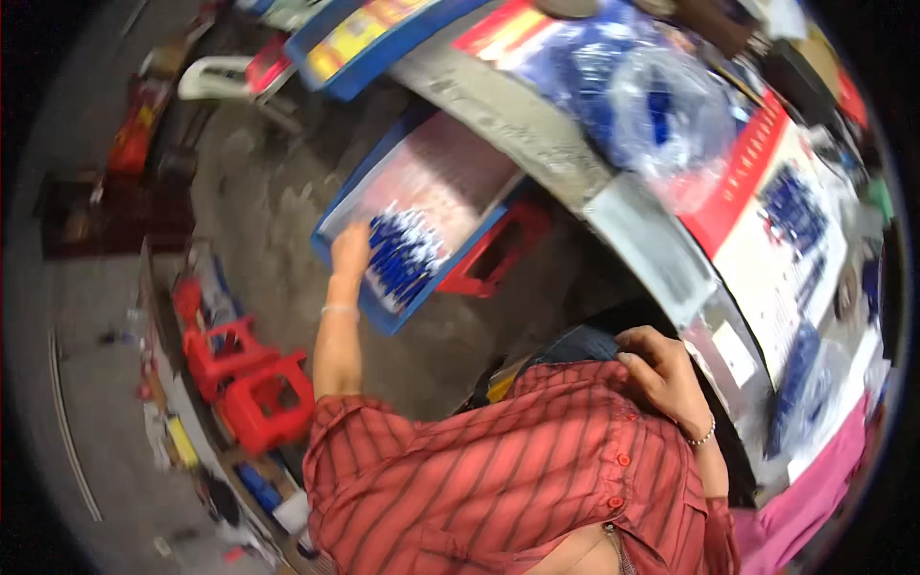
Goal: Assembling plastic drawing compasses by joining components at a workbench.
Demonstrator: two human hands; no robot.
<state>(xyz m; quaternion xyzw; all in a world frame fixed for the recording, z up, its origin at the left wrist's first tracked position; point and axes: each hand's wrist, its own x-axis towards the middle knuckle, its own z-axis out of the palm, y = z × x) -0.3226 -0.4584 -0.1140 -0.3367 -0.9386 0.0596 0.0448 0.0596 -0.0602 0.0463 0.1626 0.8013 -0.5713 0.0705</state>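
My left hand (352, 247) reaches to the left side of a blue-rimmed tray (388, 322), against a heap of slim blue sticks with white ends (401, 259). They look like pen parts, but blur hides their exact kind. The fingers of this hand are hidden and smeared, so what it grips does not show. My right hand (663, 377) is by the lower edge of my red striped shirt (479, 460), above my lap. Its fingers are loosely curled and apart, and nothing shows between them.
Red plastic stools stand under the tray (494, 254) and at left (268, 398). The worktable (537, 125) on the right carries clear plastic bags (661, 105) and a pile of small dark-blue pieces (795, 211). Another blue tray (335, 81) is at the top.
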